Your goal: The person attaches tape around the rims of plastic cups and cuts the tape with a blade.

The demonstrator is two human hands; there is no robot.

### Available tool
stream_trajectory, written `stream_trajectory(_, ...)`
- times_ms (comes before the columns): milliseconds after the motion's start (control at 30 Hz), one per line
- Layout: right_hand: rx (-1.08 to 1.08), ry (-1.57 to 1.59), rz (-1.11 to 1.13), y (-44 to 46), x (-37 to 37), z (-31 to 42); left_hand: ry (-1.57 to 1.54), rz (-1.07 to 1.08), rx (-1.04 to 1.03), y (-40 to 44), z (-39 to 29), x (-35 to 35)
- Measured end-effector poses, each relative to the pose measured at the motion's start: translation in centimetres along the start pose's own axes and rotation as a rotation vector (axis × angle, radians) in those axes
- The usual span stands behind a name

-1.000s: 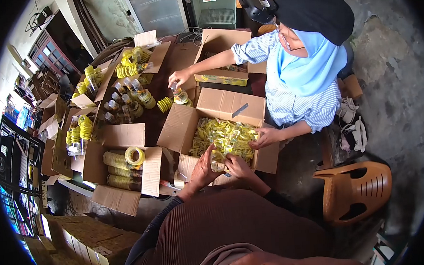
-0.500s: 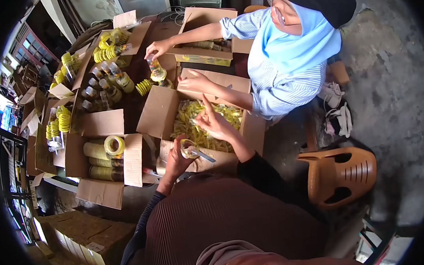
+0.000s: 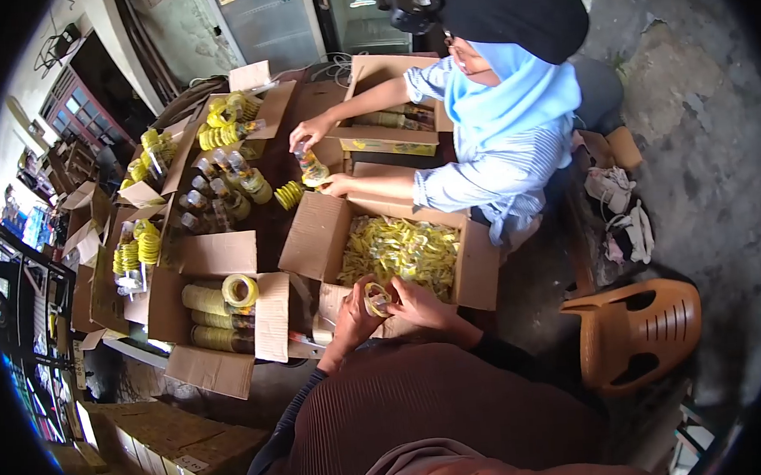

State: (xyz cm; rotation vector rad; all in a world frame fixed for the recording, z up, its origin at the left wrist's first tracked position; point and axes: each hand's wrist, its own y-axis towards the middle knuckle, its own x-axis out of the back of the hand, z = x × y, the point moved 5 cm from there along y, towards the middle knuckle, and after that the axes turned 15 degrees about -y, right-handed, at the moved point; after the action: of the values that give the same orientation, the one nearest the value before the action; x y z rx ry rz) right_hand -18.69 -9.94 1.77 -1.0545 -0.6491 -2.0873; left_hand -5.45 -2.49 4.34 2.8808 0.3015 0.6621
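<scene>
My left hand (image 3: 355, 314) is wrapped round a clear container with a yellow ring-shaped rim (image 3: 376, 299), near the front flap of an open cardboard box. From the right, my right hand (image 3: 418, 306) touches the container, its fingers pressed against the side. Just beyond both hands, the box (image 3: 317, 232) holds many small yellow packets (image 3: 398, 252). Across the box, a co-worker (image 3: 514, 157) in a striped shirt holds a bottle-like clear container (image 3: 310, 165) with both hands.
A box (image 3: 273, 316) with stacked yellow rings (image 3: 239, 290) stands to the left. Behind it are several clear bottles (image 3: 223, 190) and more open boxes with yellow coils. An orange plastic chair (image 3: 609, 337) stands at the right, a closed carton (image 3: 176, 446) at the lower left.
My right hand has come back from over the packets to the container. The co-worker's lower hand has moved from above the box to the bottle. The camera view has shifted.
</scene>
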Motion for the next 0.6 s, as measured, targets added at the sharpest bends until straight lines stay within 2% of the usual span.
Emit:
stream_trajectory(33, 0.018, -0.041, -0.134, -0.4, 0.6, 0.1, 0.008, 0.021, -0.012, 0.1, 0.0, -0.4)
stream_trajectory(100, -0.043, -0.054, -0.133, -0.8, 1.8, 0.0, -0.002, 0.076, -0.011, 0.9, -0.7, -1.2)
stream_trajectory(233, -0.206, 0.065, -0.139, -1.7, 2.7, -0.9, -0.008, 0.110, -0.134, 0.7, -1.6, -2.5)
stream_trajectory(333, -0.155, 0.082, -0.226, -2.7, 3.0, -1.4, -0.304, 0.225, 0.064, 0.5, -2.2, -2.7)
stream_trajectory(400, -0.209, 0.072, -0.211, -3.3, 3.7, -0.6, -0.266, 0.233, -0.036, 0.1, -1.9, -2.8)
stream_trajectory(467, -0.208, 0.098, -0.188, -3.7, 3.4, -0.6, -0.377, 0.280, 0.071, -0.1, -1.6, -3.2)
stream_trajectory(533, -0.143, 0.097, -0.187, -4.1, 3.0, -0.8, -0.305, 0.228, 0.011, -0.4, -1.1, -3.3)
stream_trajectory(567, -0.165, 0.089, -0.157, -4.1, 2.9, -0.8, -0.273, 0.121, -0.267, -1.0, 0.6, -4.0)
stream_trajectory(600, -0.192, 0.079, -0.130, -4.2, 2.9, -0.6, -0.430, 0.206, -0.017, -1.1, -0.4, -3.8)
